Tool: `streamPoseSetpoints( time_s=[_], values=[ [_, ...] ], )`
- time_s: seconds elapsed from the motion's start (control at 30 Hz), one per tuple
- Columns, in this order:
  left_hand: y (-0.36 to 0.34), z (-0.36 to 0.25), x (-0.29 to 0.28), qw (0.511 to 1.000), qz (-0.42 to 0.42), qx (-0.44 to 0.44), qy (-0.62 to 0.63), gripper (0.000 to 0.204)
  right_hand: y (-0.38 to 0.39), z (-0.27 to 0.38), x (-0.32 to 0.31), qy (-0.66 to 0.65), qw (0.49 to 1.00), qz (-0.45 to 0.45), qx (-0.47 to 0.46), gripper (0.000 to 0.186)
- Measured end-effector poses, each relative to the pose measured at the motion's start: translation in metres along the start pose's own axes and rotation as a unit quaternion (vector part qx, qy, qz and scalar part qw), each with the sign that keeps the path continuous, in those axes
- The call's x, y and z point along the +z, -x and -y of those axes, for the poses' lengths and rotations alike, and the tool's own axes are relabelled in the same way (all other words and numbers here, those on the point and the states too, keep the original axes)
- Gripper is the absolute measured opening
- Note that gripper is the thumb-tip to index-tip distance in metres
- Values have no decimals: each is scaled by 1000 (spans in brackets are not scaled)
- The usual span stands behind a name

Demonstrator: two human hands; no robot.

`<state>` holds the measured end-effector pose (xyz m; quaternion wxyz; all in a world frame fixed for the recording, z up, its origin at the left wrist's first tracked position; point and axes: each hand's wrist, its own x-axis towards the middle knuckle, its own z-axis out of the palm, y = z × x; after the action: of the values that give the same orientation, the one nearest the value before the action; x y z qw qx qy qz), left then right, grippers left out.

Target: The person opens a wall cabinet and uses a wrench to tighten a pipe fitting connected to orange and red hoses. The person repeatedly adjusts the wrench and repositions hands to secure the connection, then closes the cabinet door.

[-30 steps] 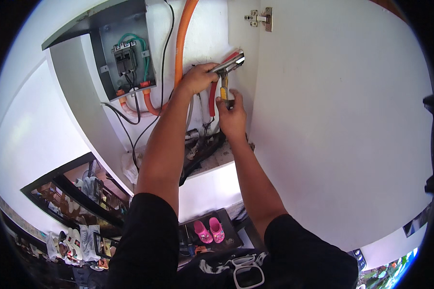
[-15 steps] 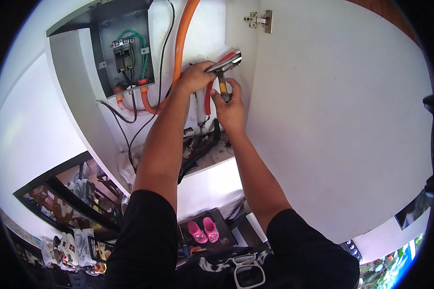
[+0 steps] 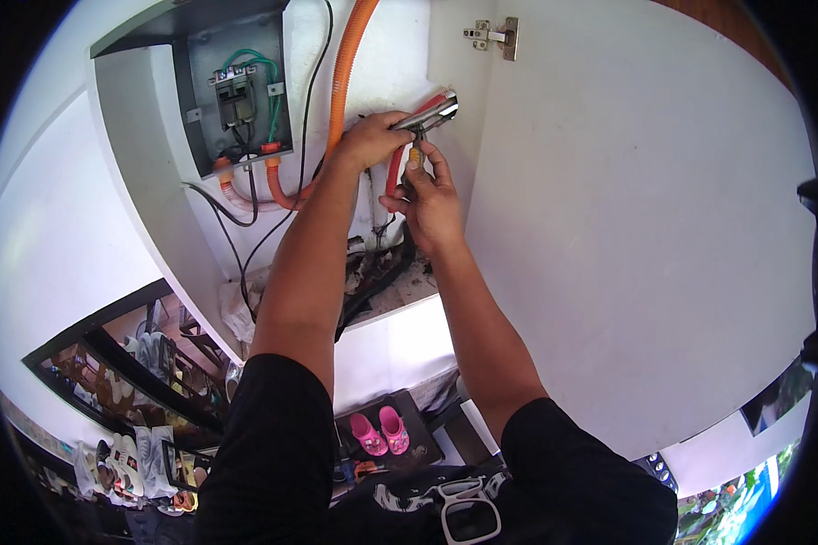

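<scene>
Inside the open white cabinet, my left hand (image 3: 373, 143) is closed around a hand tool (image 3: 436, 111) with a silver metal body and red handles. Its metal end points up and to the right. Just below it, my right hand (image 3: 434, 211) pinches a short dark and yellow piece (image 3: 415, 155) between thumb and fingers, against the tool's metal body. My right fingers also touch the tool's lower red handle (image 3: 394, 174). My hands partly hide both things, so I cannot tell the exact kind of either.
An orange corrugated conduit (image 3: 344, 73) runs down the back wall beside thin black cables (image 3: 311, 91). At left is a grey breaker box (image 3: 191, 113) with green wires. The hinged white door (image 3: 645, 209) stands at right. Debris (image 3: 373, 272) covers the cabinet bottom; pink clogs (image 3: 382, 431) lie below.
My right hand has shifted slightly, its thumb now higher on the dark and yellow piece and its fingers against the lower red handle. My left hand keeps its hold.
</scene>
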<state>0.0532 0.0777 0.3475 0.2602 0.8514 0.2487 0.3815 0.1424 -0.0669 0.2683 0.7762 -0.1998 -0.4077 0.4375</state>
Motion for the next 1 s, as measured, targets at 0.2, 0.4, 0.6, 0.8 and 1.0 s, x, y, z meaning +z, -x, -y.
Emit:
streamPoseSetpoints(
  time_s=[0.2, 0.4, 0.6, 0.8, 1.0],
  values=[
    [-1, 0, 3, 1000, -6, 21, -11, 43, -1, 1, 1, 117, 990, -72, 9, 44],
    [3, -9, 4, 999, -4, 3, -31, 44, -6, -5, -33, -218, 961, -93, 141, 40],
    [2, -7, 3, 999, -8, 17, -44, 44, -12, -23, -44, -235, 964, -59, 109, 41],
    [-2, -3, 3, 999, -6, -10, -37, 42, -12, -27, -52, -328, 924, 45, 192, 38],
    [0, -3, 6, 999, -11, 19, -48, 41, -16, -28, -42, -208, 965, -86, 136, 33]
  ],
)
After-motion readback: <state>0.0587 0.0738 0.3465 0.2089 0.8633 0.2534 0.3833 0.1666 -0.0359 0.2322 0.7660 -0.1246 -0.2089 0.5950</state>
